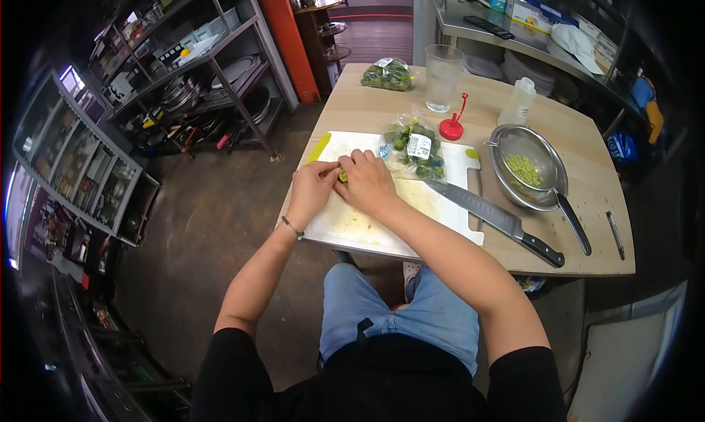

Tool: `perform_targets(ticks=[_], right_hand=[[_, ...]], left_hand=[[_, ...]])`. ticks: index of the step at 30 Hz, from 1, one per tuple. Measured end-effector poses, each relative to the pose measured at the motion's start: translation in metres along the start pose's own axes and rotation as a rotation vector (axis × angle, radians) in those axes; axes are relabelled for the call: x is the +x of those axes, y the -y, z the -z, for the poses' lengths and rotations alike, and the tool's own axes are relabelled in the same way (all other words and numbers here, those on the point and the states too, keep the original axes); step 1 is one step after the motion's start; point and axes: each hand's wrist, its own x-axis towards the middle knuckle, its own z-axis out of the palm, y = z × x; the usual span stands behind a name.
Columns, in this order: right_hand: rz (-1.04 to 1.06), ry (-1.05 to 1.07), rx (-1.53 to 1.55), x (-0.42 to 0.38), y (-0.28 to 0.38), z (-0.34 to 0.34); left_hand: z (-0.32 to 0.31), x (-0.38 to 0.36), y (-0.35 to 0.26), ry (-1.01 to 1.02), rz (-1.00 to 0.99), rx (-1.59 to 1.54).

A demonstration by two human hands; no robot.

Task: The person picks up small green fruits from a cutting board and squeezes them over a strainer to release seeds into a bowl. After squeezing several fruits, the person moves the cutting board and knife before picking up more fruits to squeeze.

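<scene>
Both of my hands meet over a white cutting board (367, 227). My left hand (310, 190) and my right hand (367, 181) pinch a small green fruit (343, 176) between their fingertips; only a sliver of it shows. Just right of my right hand lies an open plastic bag of small green fruits (413, 146) with a white label. A large kitchen knife (499, 220) rests across the board's right edge, black handle toward me. A metal strainer (525, 168) in a bowl holds pale green pieces.
On the wooden table (587, 246) stand a glass of water (443, 77), a second bag of green fruits (387, 74), a red lid (452, 127), a small plastic bottle (518, 101) and a pen (615, 235). Metal shelving (213, 77) with pans stands left.
</scene>
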Motion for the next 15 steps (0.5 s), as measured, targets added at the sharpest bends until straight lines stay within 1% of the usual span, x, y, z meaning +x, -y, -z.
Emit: perform_targets(ticks=[1, 5, 6, 8, 9, 11, 13, 15], right_hand=[[-0.009, 0.010, -0.032, 0.000, 0.000, 0.003], [-0.049, 0.033, -0.054, -0.004, -0.001, 0.011], [-0.050, 0.032, -0.056, -0.004, 0.000, 0.013], [-0.110, 0.106, -0.092, -0.004, 0.001, 0.016], [-0.111, 0.107, -0.093, -0.004, 0.000, 0.016], [-0.161, 0.186, -0.051, -0.003, -0.002, 0.017], [-0.178, 0.166, -0.022, -0.004, -0.004, 0.021], [-0.195, 0.145, 0.006, -0.004, -0.011, 0.023]], left_hand=[[0.001, -0.001, -0.006, 0.007, 0.064, -0.003], [-0.001, -0.004, -0.007, 0.020, 0.047, -0.035], [0.000, -0.005, -0.010, 0.049, 0.058, -0.093], [-0.001, -0.006, -0.011, 0.080, 0.070, -0.154], [0.000, -0.005, -0.011, 0.092, 0.058, -0.134], [0.000, -0.004, -0.011, 0.102, 0.046, -0.114], [0.000, -0.005, -0.012, 0.093, -0.007, -0.183], [0.001, -0.005, -0.014, 0.073, -0.015, -0.180]])
